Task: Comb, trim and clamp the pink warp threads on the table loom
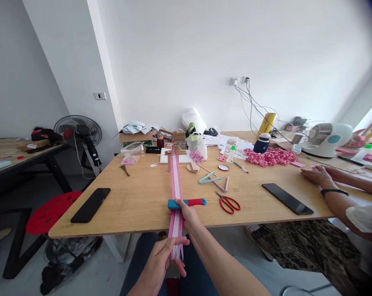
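A long flat band of pink and white threads (176,176) runs straight toward me over the table, its loose ends past the front edge. Its far end is held at a brown T-shaped piece (175,150). My right hand (187,211) grips a tool with a blue body and red handle (196,202), lying crosswise on the band; its working side is hidden. Closer to me, my left hand (164,255) has its fingers stretched and apart around the band's loose ends. Red-handled scissors (229,203) lie right of the tool.
Phones lie at left (90,205) and right (287,199). Pale blue and pink strips (211,178) sit mid-table. Further back are a navy flask (261,144), a pink fluffy heap (270,156) and a white fan (328,139). A co-worker's hands (318,176) rest at right.
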`<act>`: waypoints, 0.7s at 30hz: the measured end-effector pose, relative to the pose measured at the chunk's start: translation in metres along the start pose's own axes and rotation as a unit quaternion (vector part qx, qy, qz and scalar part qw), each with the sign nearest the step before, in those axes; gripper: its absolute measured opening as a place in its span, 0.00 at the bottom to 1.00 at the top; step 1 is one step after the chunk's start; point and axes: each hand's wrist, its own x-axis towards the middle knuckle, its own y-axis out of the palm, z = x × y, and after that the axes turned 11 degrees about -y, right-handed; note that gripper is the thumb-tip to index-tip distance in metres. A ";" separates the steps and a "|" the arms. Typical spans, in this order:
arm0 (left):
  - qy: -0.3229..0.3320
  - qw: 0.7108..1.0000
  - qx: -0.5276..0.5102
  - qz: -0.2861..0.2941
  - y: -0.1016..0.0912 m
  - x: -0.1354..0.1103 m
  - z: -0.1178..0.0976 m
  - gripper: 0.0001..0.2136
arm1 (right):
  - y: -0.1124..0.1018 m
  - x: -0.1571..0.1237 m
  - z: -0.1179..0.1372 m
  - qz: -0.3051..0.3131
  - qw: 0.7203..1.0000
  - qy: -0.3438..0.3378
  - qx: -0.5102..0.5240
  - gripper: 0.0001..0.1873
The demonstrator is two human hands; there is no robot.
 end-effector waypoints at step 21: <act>-0.031 0.999 -0.007 -0.022 0.011 0.010 0.033 0.23 | -0.047 -0.066 -0.024 0.019 1.000 -0.001 -0.004 0.12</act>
